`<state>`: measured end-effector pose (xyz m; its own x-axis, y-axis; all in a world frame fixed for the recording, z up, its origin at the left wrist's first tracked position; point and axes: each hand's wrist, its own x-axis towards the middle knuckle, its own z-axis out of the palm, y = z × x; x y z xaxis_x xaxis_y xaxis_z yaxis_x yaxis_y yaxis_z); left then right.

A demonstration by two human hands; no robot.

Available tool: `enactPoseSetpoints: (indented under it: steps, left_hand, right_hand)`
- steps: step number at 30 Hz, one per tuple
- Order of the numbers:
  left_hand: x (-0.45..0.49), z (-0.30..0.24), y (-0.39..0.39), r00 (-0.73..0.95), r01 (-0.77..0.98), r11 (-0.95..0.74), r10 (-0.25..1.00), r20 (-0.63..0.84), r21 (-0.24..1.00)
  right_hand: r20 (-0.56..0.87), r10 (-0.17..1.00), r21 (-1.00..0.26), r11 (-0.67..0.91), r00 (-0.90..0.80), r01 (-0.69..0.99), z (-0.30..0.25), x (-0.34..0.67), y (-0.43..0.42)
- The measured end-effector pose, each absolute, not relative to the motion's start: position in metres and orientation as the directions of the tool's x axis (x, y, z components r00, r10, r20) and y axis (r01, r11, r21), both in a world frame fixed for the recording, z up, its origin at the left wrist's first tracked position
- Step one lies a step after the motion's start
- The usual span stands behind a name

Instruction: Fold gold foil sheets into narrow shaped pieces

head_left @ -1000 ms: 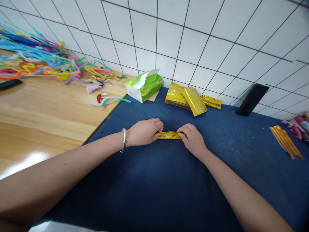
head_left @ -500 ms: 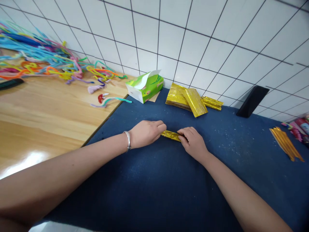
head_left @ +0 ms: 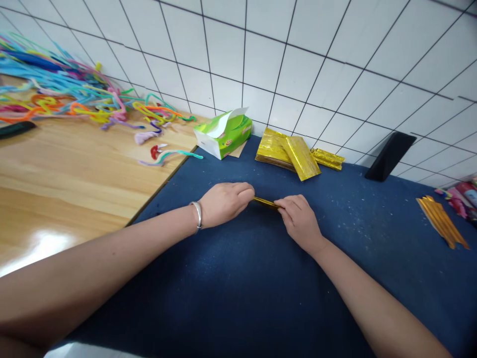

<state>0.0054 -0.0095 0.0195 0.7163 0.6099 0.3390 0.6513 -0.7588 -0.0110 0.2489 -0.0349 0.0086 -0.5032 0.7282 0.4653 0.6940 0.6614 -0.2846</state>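
Observation:
Between my two hands a narrow folded strip of gold foil paper (head_left: 265,202) is stretched, seen nearly edge-on. My left hand (head_left: 228,203), with a silver bangle at the wrist, pinches its left end. At the right end the fingers and thumb of my right hand (head_left: 301,221) grip it. Both ends of the strip are hidden by my fingers. Beyond my hands lies a stack of flat gold foil sheets (head_left: 274,146), with one loose sheet (head_left: 303,158) leaning over its right side. Some folded gold strips (head_left: 328,158) rest beside it, against the wall.
A green tissue box (head_left: 233,134) stands by the tiled wall. Tangled coloured pipe cleaners (head_left: 89,107) cover the back of the wooden table (head_left: 93,184) at left. A black slab-like object (head_left: 390,156) leans on the wall. More folded gold strips (head_left: 441,221) lie right on the dark blue mat (head_left: 223,298).
The gold strip has turned from showing its broad crinkled face to a thin edge. Both hands keep their hold and have shifted only slightly.

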Motion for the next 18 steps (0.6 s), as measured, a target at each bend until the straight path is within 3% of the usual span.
enactPoseSetpoints:
  steps: [9,18]
  left_hand:
    - [0.0054,0.019,-0.0104,0.721,0.636,-0.771,0.589,0.364,-0.011]
    - [0.0075,0.0277,-0.0115,0.799,0.581,-0.804,0.534,0.278,-0.126]
  right_hand:
    - [0.47,0.756,-0.216,0.599,-0.456,0.771,0.0072,0.2514,-0.0361]
    - [0.428,0.646,0.105,0.658,-0.631,0.745,0.0122,0.2567,-0.0388]
